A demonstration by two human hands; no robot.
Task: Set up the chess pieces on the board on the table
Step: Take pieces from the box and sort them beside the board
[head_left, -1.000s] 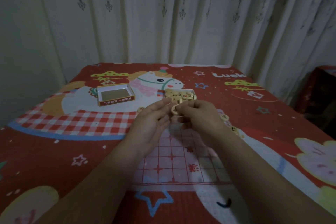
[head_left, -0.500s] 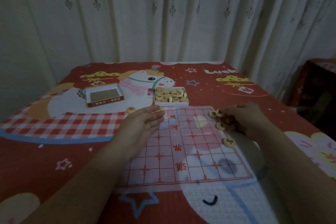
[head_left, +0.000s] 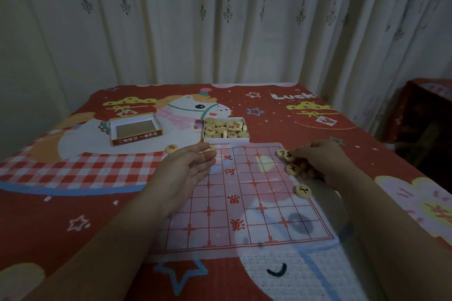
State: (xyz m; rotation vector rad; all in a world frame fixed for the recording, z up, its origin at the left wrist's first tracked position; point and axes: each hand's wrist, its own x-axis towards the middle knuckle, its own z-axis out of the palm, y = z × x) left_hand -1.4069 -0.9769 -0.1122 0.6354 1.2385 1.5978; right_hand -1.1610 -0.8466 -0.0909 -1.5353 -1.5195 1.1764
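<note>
on the red cartoon-print cloth [head_left: 73,203] covering the table, a thin sheet board [head_left: 244,203] with a red grid lies flat, with curtains [head_left: 220,19] hanging behind the far edge; the left hand [head_left: 186,173] hovers over the board's left edge, palm turned inward, fingers straight and held together, gripping nothing; just beyond its fingertips one round piece [head_left: 209,148] is partly hidden, and a loose red-marked piece [head_left: 171,148] lies on the cloth just left of it; the right hand [head_left: 318,161] rests at the board's right edge, fingers curled down onto a black-marked piece [head_left: 289,156], with another piece [head_left: 281,153] touching it; whether the fingers pinch that piece cannot be told; two further black-marked pieces [head_left: 293,169] [head_left: 302,191] lie along the same edge, nearer the person; the white box tray [head_left: 226,140] sits touching the board's far edge and holds a heap of round pieces [head_left: 225,128]; the box lid [head_left: 135,129] lies open side up, well to the left, with nothing inside.
</note>
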